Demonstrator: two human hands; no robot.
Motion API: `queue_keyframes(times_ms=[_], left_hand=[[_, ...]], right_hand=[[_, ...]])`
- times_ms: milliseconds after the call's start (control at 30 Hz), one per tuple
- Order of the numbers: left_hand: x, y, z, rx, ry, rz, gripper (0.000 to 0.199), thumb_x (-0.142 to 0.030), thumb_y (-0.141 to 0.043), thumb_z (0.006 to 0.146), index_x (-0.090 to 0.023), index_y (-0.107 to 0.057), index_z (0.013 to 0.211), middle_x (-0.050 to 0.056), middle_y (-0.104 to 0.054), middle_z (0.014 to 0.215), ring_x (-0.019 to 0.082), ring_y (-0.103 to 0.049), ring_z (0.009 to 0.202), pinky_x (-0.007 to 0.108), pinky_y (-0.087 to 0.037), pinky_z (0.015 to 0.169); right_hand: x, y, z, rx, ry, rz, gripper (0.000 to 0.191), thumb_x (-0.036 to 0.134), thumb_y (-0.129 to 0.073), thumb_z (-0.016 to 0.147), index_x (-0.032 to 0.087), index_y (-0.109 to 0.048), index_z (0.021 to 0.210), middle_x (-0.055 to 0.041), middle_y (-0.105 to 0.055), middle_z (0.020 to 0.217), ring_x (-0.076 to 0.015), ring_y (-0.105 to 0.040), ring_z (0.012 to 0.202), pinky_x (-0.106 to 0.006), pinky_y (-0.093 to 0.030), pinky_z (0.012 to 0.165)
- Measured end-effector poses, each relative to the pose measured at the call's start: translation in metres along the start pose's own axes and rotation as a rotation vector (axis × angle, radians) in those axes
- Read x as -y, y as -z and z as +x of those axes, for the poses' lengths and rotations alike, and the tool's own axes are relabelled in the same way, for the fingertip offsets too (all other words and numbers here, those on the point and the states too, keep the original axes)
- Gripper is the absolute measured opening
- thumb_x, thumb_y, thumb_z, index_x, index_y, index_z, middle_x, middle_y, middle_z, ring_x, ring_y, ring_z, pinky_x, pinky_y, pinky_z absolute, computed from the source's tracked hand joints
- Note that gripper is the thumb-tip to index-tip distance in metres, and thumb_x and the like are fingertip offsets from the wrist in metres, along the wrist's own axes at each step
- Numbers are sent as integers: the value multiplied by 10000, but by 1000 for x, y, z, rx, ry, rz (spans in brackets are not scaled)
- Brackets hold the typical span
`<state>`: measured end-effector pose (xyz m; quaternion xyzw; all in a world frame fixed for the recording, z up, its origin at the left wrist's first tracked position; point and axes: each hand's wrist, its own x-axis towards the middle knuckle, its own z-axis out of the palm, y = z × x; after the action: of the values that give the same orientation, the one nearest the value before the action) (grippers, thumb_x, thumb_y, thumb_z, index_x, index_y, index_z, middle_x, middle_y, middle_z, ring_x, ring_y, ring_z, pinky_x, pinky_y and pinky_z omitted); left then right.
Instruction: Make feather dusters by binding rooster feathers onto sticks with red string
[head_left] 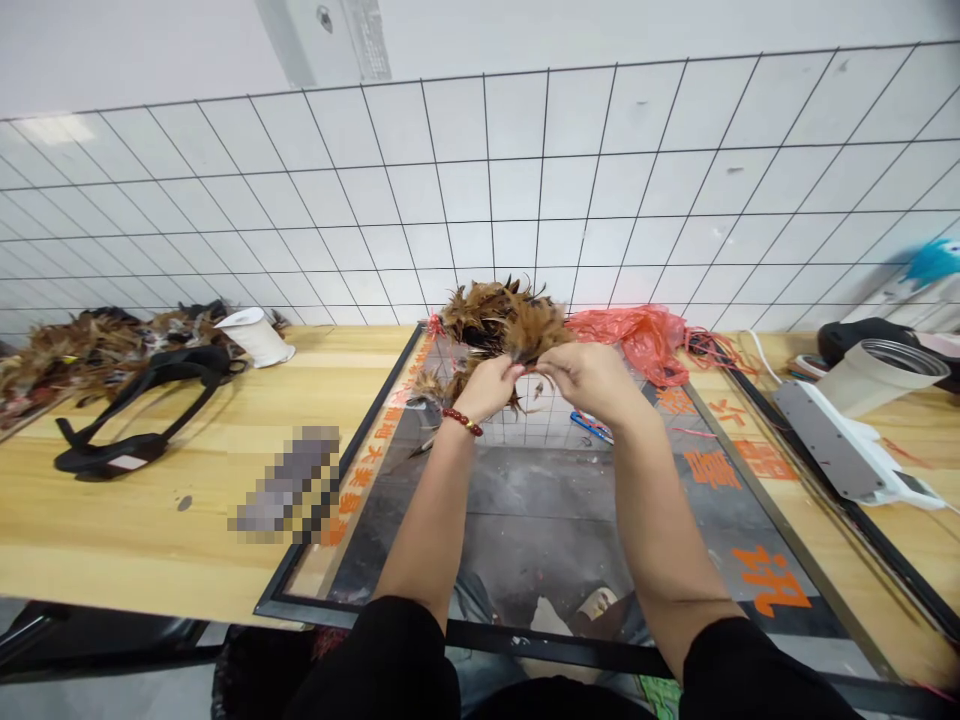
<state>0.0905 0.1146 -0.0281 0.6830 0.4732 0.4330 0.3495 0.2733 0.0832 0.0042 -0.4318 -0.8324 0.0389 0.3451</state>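
Both my hands meet over the far part of a black-framed glass panel (525, 510). Closed in a pinch, my left hand (491, 388) wears a beaded bracelet (463, 421) at the wrist. Facing it, my right hand (589, 378) pinches too, its fingertips almost touching the left ones. A tuft of brown feathers (534, 328) rises from between the fingertips. Behind it a pile of brown and black feathers (480, 310) lies against the tiled wall, and loose feathers spread beside my left hand. The exact ends pinched are hidden by my fingers.
A red plastic bag (637, 335) lies behind my right hand, and a blue pen-like tool (591, 428) below it. At right are a power strip (847, 440) and a plastic cup (885, 375). Leftward sit a white spool (255, 336), a black headset frame (142, 410) and more feathers (97, 355).
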Motion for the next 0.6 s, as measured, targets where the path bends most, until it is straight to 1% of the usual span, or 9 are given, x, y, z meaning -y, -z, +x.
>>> queue_keyframes(times_ms=[67,100,167,233,333,467,533,567,600], left_hand=[[-1,-2,-4,237,-50,32,311,-272,-596,813,-181,-485,536,-15,-458,532,123,-391,531,226,-292,537],[-2,-3,-6,346,-69,38,327,-316,-580,827,-179,-497,541,-13,-464,531,119,-390,523,225,-296,529],[-5,-6,-9,537,-86,55,354,-392,-582,823,-176,-522,548,-9,-480,530,113,-398,508,225,-309,515],[-7,-9,-10,682,-89,58,381,-455,-596,805,-174,-547,554,-3,-499,525,110,-406,490,228,-324,499],[-12,-12,-12,808,-131,13,421,-514,-599,795,-172,-568,550,3,-514,516,109,-414,469,232,-341,480],[-27,-16,-21,927,-191,-121,394,-491,-678,755,-169,-579,550,11,-522,529,113,-447,479,248,-381,495],[-36,-16,-28,984,-138,-217,371,-466,-724,728,-161,-593,562,20,-521,536,115,-453,482,253,-382,489],[-39,-15,-30,1000,-88,-272,370,-462,-734,723,-155,-595,573,24,-514,542,110,-443,478,249,-368,476],[-41,-13,-32,985,-31,-338,375,-466,-734,726,-148,-591,587,24,-504,549,98,-422,470,237,-341,458]], right_hand=[[-10,8,-3,-58,-24,-10,195,265,-561,887,232,-751,856,-66,-717,838,-197,-612,776,-302,-390,706],[-16,11,-5,-69,-26,14,191,264,-568,884,237,-755,860,-63,-711,837,-196,-613,780,-302,-398,714],[-25,18,-9,-45,-1,100,186,265,-583,879,247,-764,844,-51,-694,813,-187,-610,769,-298,-411,717],[-30,25,-12,10,39,200,182,274,-598,876,253,-772,828,-41,-678,789,-176,-606,757,-295,-422,716],[-33,31,-14,71,60,335,159,301,-637,858,254,-784,821,-30,-677,766,-165,-600,731,-296,-441,724],[-41,29,-14,142,-30,556,162,372,-730,776,220,-786,765,-28,-684,719,-153,-590,665,-285,-466,685],[-45,24,-15,167,-82,639,213,407,-764,731,195,-780,743,-28,-689,693,-148,-590,639,-266,-473,638],[-48,21,-16,130,-115,665,240,420,-780,706,180,-771,720,-23,-686,669,-143,-585,621,-254,-472,608],[-50,17,-17,63,-145,667,266,430,-788,689,165,-757,689,-14,-675,633,-134,-574,598,-240,-466,574]])
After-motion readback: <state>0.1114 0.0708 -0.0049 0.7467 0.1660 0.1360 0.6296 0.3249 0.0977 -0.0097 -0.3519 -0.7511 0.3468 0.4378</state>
